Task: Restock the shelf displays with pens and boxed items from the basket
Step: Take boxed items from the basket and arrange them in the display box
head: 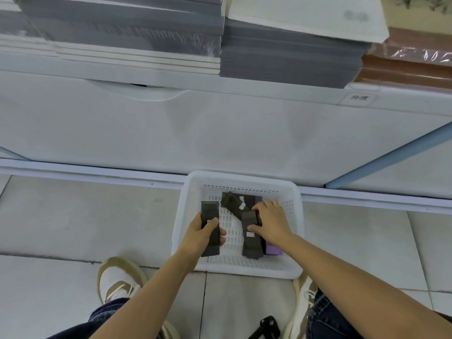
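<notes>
our left hand grips one dark box above the basket; our right hand seems to pinch a second box lying inside, which could slip back onto the others if lifted hastily.

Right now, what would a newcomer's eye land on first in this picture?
The white basket on the floor, against the shelf, draws the eye first. Over its left side the left hand holds a dark box; the right hand grips a second dark box inside, beside a purple box. Above, grey paper stacks fill the shelf.
</notes>
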Demonstrator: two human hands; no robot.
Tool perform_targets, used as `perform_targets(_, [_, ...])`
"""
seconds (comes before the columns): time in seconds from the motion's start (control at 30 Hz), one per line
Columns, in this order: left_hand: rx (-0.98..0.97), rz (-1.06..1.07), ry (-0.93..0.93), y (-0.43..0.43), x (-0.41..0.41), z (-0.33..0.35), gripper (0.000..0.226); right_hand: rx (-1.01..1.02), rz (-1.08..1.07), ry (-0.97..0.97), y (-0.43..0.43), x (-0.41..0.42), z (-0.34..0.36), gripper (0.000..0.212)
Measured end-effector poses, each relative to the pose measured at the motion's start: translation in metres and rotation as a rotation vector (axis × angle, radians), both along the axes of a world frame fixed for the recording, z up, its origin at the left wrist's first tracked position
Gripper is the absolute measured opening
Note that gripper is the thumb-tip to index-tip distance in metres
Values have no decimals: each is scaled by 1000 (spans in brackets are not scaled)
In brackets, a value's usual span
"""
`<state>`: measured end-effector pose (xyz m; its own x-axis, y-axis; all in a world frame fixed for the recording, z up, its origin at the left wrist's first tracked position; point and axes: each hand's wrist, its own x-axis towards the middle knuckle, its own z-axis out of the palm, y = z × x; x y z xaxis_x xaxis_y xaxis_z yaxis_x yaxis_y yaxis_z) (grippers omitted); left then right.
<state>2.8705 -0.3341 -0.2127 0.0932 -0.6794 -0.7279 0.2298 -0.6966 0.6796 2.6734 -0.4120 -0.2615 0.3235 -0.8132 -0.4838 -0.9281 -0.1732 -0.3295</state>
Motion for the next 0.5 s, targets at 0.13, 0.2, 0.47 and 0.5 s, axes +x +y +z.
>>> perform_targets(0.13, [5,-51,-74,-2,-2,-6,17,182,-82,-287,-11,7,9,27])
perform_targets(0.2, [6,-55,-92,-2,-1,-7,16,266,-75,-395,-18,8,17,16])
perform_targets(0.47, [-49,-84,161,-5,10,7,54,658,-252,-824,-36,25,69,31])
perform_targets(0.5, [-69,-113,257,-6,10,13,54,651,-270,-883,-37,31,77,31])
